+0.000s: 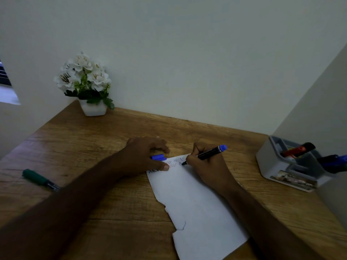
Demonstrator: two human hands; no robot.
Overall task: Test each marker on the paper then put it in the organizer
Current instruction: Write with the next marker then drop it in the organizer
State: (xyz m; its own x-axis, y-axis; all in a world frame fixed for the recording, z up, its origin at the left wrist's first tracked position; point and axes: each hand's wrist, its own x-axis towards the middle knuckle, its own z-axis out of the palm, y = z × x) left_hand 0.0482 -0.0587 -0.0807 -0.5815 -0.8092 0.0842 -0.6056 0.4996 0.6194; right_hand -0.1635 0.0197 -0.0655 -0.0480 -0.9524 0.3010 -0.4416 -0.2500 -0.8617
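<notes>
— What step are you on?

— Testing. My right hand point(204, 162) grips the black-barrelled marker with the blue end point(211, 152) in a writing hold, fingers curled round it, and its tip touches the torn-edged white sheet of paper point(197, 203) near the top, beside a few lines of handwritten letters.

— And your left hand?

— My left hand point(144, 156) lies on the top corner of the sheet, thumb pressing it down, fingers loosely spread. The small blue plastic cap point(158, 157) pokes out from under my fingers. I can't tell from here whether they pinch it or only cover it.

— Where does the marker go afterwards?

— Into the grey plastic desk organizer point(270, 162) at the right edge of the wooden table point(112, 203), well apart from the paper. A red-and-black marker point(298, 149) and a dark blue marker point(332, 162) already stand tilted in its compartments.

— So what does the next move call for?

— I'd say lift the tip, bring the cap onto it with my left hand, then reach right and drop it in an open slot.

— Anything left after that?

— A green capped marker point(37, 178) lies on the table beside my left forearm, seemingly untested. There's also a white pot of white flowers point(86, 85) by the wall.
</notes>
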